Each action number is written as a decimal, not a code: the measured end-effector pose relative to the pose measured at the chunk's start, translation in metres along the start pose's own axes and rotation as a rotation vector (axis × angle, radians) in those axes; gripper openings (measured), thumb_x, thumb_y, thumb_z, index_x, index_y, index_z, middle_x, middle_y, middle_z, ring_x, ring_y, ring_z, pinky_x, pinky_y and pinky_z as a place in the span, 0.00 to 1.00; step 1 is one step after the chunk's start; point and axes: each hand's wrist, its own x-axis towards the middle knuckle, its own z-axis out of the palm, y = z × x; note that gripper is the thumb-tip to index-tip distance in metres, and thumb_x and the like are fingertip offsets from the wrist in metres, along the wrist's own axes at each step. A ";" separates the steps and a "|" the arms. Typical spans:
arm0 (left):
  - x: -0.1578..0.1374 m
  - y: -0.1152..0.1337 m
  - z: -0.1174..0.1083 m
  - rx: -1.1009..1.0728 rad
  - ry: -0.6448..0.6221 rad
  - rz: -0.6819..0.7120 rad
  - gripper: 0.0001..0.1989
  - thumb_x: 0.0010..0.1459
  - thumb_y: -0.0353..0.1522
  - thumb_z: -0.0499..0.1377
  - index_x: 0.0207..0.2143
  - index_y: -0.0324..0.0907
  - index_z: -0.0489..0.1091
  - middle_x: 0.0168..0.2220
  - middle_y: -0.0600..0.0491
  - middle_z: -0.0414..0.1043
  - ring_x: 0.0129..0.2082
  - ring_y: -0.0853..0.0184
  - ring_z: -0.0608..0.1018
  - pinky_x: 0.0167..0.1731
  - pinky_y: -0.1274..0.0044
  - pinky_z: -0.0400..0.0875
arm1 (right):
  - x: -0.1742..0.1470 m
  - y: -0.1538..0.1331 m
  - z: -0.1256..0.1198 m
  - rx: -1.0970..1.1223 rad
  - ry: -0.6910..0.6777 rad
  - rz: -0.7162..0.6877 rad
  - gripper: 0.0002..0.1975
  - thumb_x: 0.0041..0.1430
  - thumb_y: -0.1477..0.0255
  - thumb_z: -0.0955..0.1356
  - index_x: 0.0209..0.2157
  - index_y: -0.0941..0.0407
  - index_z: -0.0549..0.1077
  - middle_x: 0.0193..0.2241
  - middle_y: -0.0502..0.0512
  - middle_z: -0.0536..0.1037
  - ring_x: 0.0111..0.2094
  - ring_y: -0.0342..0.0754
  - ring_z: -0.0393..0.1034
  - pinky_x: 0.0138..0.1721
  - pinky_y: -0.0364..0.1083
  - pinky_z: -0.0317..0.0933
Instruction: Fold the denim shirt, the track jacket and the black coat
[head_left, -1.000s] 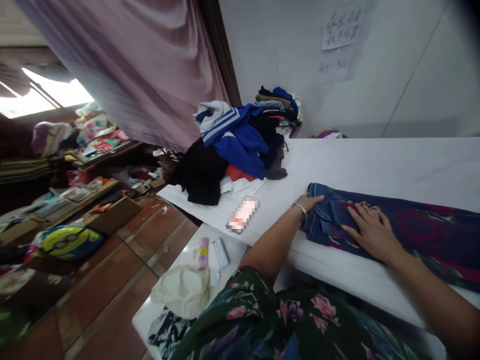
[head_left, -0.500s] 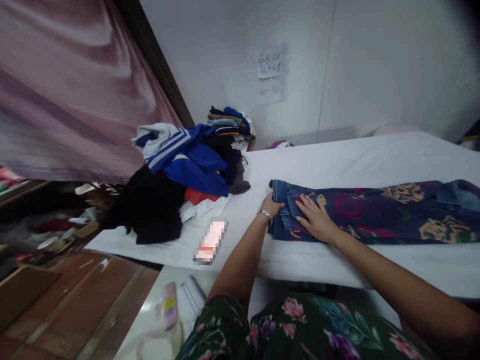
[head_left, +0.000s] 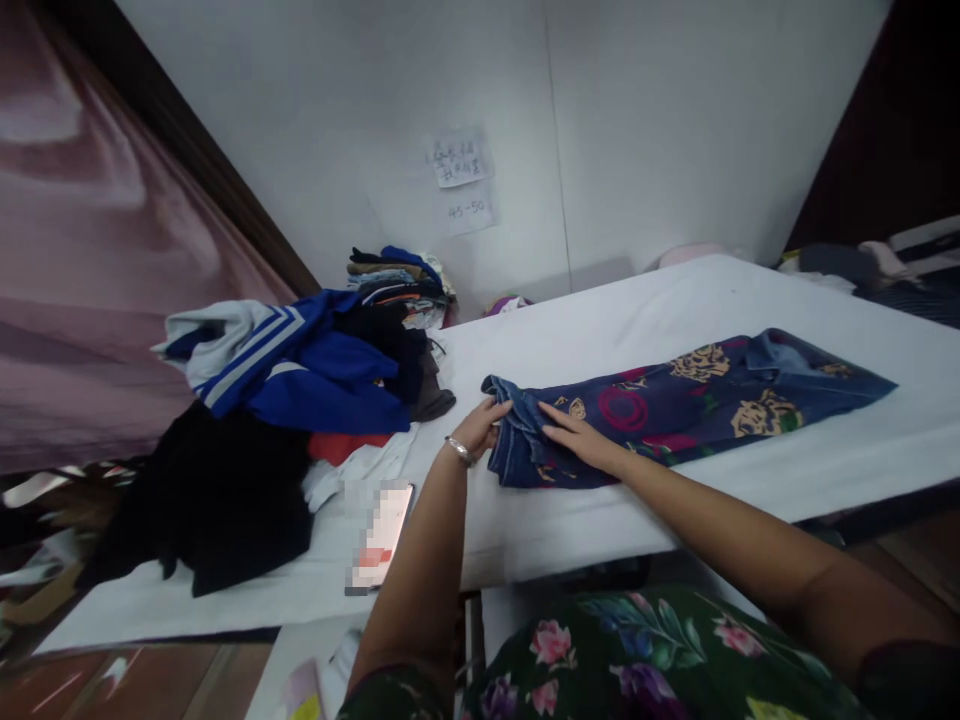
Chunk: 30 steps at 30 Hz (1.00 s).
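A patterned blue denim garment (head_left: 652, 400), folded into a long strip, lies on the white-covered table. It carries tan and red designs. At its left end my left hand (head_left: 480, 428), with a silver bangle on the wrist, is closed on the denim edge, the thumb on top and the other fingers partly hidden. My right hand (head_left: 581, 438) rests on the garment just to the right, its fingers stretched out over the cloth. Between the two hands the denim is creased and bunched.
A heap of clothes with a blue striped jacket (head_left: 300, 375) and black cloth (head_left: 225, 510) lies left. Behind it is a folded clothes stack (head_left: 394, 280). A phone (head_left: 382, 535) lies near my left forearm. Paper notes (head_left: 461, 160) hang on the wall.
The view has turned right. The garment's left end, flat before, is now bunched up, and my left hand has closed on its edge. The strip's right end now shows.
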 end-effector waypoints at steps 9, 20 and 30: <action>0.044 0.039 0.108 0.262 -0.121 0.153 0.29 0.61 0.49 0.46 0.61 0.48 0.57 0.50 0.47 0.73 0.31 0.70 0.77 0.30 0.78 0.71 | -0.027 -0.010 -0.073 0.857 0.254 0.061 0.32 0.60 0.47 0.53 0.52 0.53 0.68 0.44 0.56 0.78 0.49 0.54 0.70 0.50 0.54 0.63; 0.055 -0.031 0.203 1.171 -0.148 0.681 0.21 0.62 0.39 0.50 0.57 0.50 0.63 0.61 0.54 0.59 0.55 0.59 0.65 0.55 0.63 0.56 | -0.081 0.023 -0.131 0.942 0.385 0.260 0.30 0.57 0.46 0.55 0.46 0.54 0.71 0.37 0.57 0.80 0.38 0.54 0.74 0.39 0.52 0.69; 0.062 -0.023 0.181 1.023 -0.188 0.724 0.18 0.61 0.36 0.51 0.53 0.47 0.67 0.59 0.52 0.63 0.56 0.65 0.66 0.58 0.68 0.56 | -0.078 0.033 -0.159 0.895 0.399 0.412 0.18 0.47 0.76 0.67 0.43 0.57 0.72 0.26 0.52 0.80 0.24 0.48 0.74 0.31 0.47 0.70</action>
